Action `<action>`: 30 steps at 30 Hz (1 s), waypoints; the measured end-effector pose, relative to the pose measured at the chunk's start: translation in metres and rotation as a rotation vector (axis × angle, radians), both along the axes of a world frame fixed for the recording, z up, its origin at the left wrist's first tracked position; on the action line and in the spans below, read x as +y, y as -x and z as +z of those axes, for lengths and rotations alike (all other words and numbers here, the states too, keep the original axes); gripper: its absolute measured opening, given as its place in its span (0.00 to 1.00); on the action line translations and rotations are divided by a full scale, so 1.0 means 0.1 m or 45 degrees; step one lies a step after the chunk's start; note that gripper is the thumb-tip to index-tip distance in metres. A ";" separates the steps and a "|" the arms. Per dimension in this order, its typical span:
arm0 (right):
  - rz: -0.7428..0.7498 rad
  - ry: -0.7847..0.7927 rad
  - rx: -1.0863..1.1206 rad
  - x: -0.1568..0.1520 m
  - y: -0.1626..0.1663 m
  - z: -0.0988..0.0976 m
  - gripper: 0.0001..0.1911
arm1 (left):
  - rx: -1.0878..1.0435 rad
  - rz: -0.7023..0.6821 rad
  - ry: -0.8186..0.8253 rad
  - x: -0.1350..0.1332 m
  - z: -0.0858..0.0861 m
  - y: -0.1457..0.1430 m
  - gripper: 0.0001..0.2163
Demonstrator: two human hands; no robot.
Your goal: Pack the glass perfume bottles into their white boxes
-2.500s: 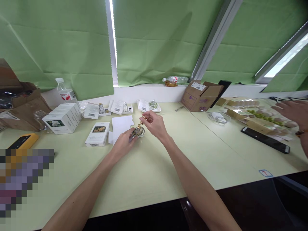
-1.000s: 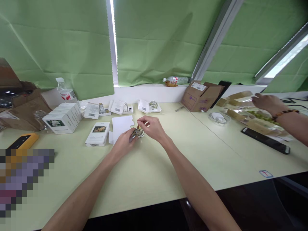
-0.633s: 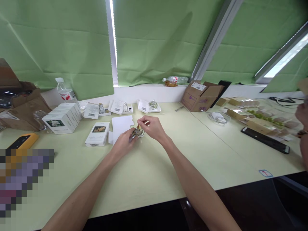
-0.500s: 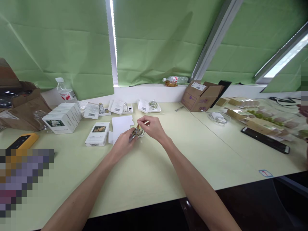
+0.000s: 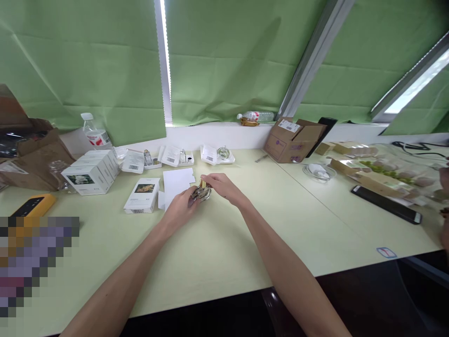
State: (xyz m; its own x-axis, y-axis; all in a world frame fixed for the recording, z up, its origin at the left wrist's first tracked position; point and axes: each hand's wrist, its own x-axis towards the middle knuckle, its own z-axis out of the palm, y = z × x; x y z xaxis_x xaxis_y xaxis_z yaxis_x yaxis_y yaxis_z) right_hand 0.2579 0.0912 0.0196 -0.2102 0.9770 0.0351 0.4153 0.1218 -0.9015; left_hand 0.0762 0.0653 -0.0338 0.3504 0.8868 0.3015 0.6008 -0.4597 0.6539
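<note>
My left hand [image 5: 181, 206] is closed round a small round glass bottle [image 5: 200, 193] just above the pale green table [image 5: 217, 248]. My right hand [image 5: 222, 185] pinches the bottle's gold cap from the right, fingers pressed together. A white sheet of card [image 5: 177, 182] lies just behind the bottle. A white box with a flower picture [image 5: 142, 195] lies to the left of my left hand.
A stack of white boxes [image 5: 91, 171] and a water bottle [image 5: 94, 132] stand at the back left. Open trays with small bottles [image 5: 182, 157] line the back. A cardboard box [image 5: 293, 139], a phone [image 5: 386, 204] and food trays [image 5: 382, 169] sit to the right. Another person's hand shows at the right edge [image 5: 445, 178].
My right hand has lowered from a raised pinch onto the bottle's cap. The other person's hand reached over the food trays, then drew back to the right edge.
</note>
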 end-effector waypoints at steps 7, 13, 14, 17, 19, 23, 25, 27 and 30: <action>0.054 0.057 0.116 0.01 0.01 -0.02 0.23 | 0.000 -0.002 -0.007 0.00 -0.01 0.00 0.14; 0.056 0.080 0.150 -0.01 0.02 0.00 0.22 | 0.008 0.005 -0.010 -0.01 0.02 0.00 0.15; 0.056 0.085 0.148 -0.01 0.01 0.00 0.22 | 0.010 0.004 -0.009 -0.01 0.02 0.00 0.15; 0.055 0.096 0.136 -0.01 0.01 0.00 0.21 | 0.009 0.003 -0.008 -0.01 0.02 0.00 0.15; 0.043 0.096 0.125 0.00 0.01 0.00 0.20 | 0.009 0.007 -0.006 -0.01 0.02 0.00 0.15; 0.028 0.082 0.125 0.00 0.02 0.00 0.20 | -0.016 0.015 -0.006 -0.01 0.01 -0.01 0.15; 0.035 0.082 0.127 0.00 0.02 0.00 0.20 | -0.022 0.017 -0.014 -0.01 0.01 -0.01 0.15; 0.039 0.088 0.128 0.00 0.02 -0.01 0.20 | -0.019 0.011 -0.017 -0.01 0.00 -0.01 0.15; 0.045 0.096 0.134 0.01 0.02 -0.01 0.19 | -0.030 0.003 -0.010 -0.01 0.00 -0.01 0.15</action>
